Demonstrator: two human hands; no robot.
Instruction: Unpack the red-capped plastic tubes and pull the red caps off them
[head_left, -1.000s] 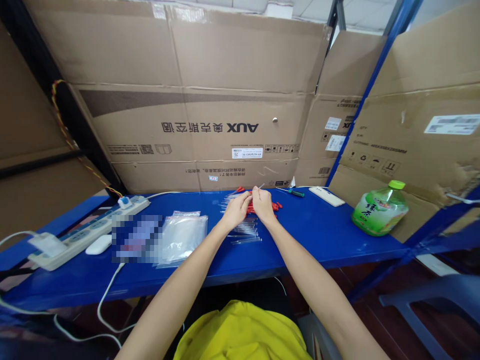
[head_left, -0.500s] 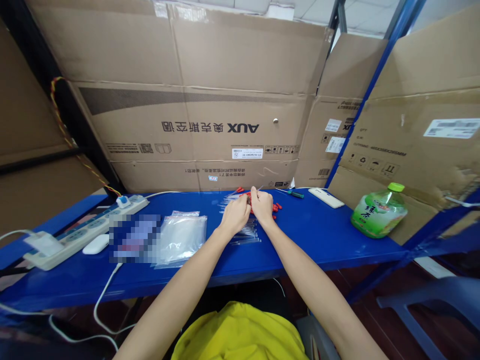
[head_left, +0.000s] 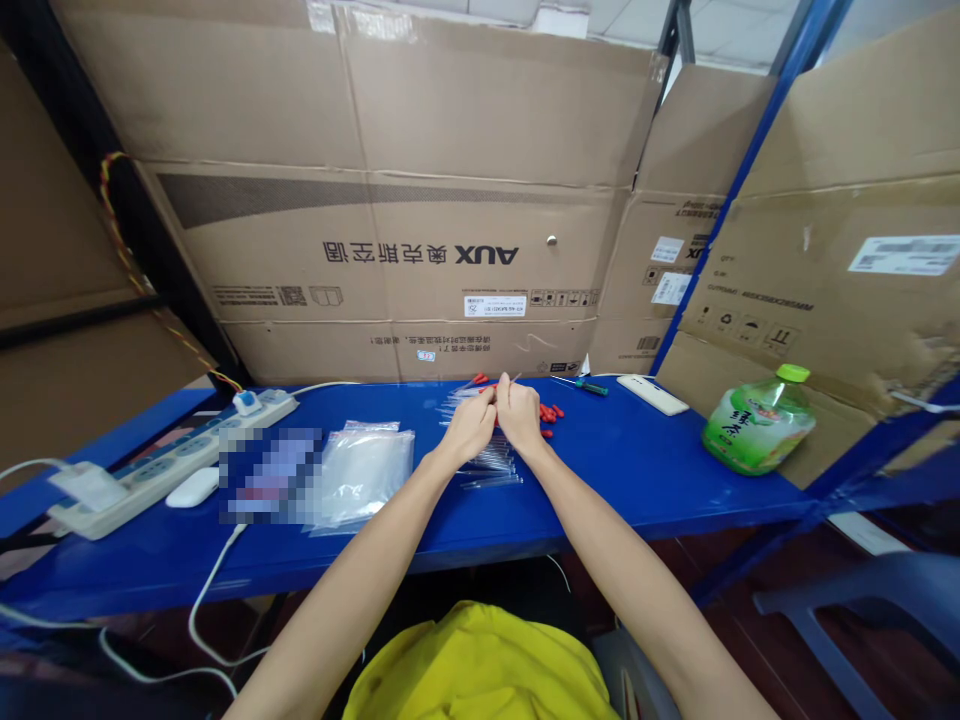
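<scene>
My left hand [head_left: 471, 422] and my right hand [head_left: 519, 412] meet above the blue table, both with fingers closed. A thin rod-like end shows just beyond my right fingertips; the rest of what they grip is hidden. Under and in front of the hands lies a pile of thin clear tubes [head_left: 491, 462], some sticking out to the left. Small red caps [head_left: 551, 413] are scattered to the right of my right hand, with a few red pieces [head_left: 478, 380] behind the left one.
Clear plastic bags [head_left: 367, 475] lie left of the hands, beside a blurred-out phone [head_left: 270, 477], a white case [head_left: 192, 488] and a power strip [head_left: 172, 460]. A green screwdriver [head_left: 591, 388], a white phone [head_left: 652, 394] and a green bottle [head_left: 757, 425] are to the right. Cardboard [head_left: 420, 110] walls the back.
Both hands have shifted slightly left and stay together, fingers closed. The right fingers have drawn closer against the left hand, and more red caps show on the right.
</scene>
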